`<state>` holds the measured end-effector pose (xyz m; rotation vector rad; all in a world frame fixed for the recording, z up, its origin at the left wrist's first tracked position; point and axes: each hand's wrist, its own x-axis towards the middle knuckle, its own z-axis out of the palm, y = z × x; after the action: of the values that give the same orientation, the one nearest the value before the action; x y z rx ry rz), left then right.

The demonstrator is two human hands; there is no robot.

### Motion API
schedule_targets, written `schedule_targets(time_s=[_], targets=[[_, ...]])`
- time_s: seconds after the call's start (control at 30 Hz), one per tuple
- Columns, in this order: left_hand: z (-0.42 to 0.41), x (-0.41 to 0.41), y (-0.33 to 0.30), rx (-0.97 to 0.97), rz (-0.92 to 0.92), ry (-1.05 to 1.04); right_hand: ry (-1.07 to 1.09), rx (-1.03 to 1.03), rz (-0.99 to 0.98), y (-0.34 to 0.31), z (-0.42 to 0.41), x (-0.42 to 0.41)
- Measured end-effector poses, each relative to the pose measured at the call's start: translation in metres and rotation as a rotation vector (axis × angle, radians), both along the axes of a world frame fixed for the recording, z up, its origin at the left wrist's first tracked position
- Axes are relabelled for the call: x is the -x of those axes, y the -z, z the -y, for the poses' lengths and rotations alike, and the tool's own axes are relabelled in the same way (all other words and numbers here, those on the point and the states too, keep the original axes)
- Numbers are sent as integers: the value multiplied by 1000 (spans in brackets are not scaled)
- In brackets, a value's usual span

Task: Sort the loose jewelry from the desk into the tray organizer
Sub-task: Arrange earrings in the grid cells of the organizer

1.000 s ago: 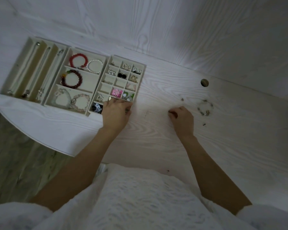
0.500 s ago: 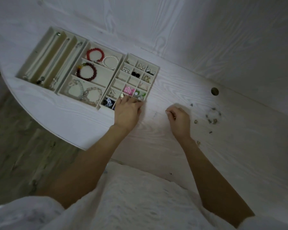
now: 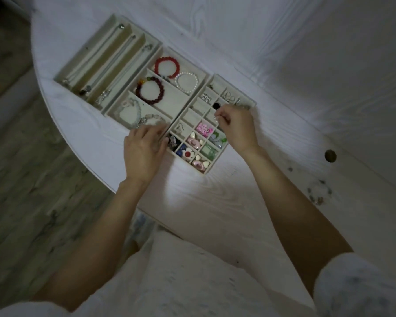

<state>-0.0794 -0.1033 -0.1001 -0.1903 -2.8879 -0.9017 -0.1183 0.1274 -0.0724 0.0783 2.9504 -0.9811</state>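
The beige tray organizer has three parts: a necklace section (image 3: 105, 65), a bracelet section (image 3: 176, 98) and a grid of small cells (image 3: 193, 115). My right hand (image 3: 237, 128) hovers over the grid's middle cells, fingertips pinched on a tiny pale jewelry piece. Resting on the tray's front edge, where the bracelet section meets the grid, is my left hand (image 3: 144, 148), fingers spread and holding nothing. A loose beaded bracelet (image 3: 319, 194) and small bits (image 3: 290, 169) lie on the desk to the right.
The white wood-grain desk (image 3: 215, 202) has a curved left edge with floor beyond it. A round cable hole (image 3: 330, 156) is at the right. A wall rises behind the tray. Several grid cells hold colourful charms, such as a pink flower (image 3: 205, 128).
My right hand has come from the desk near the loose bracelet to above the grid cells, fingers pinched. My left hand has slid left along the tray's front edge. The view has moved closer.
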Motion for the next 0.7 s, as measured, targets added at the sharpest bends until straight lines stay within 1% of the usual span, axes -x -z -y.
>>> schedule_targets(time_s=[0.13,0.23,0.33,0.43,0.7], targets=[[7,7,7,-8,34,9,-82,-154,38,9,8,5],[8,9,9,-22,53,25,-56,-252,23,6,8,4],[8,11,8,-24,62,36,11,-277,-59,2,0,2],[9,13,7,-22,70,50,22,-284,-86,1,-2,2],[9,16,5,-26,73,74,-17,-406,56,3,10,19]])
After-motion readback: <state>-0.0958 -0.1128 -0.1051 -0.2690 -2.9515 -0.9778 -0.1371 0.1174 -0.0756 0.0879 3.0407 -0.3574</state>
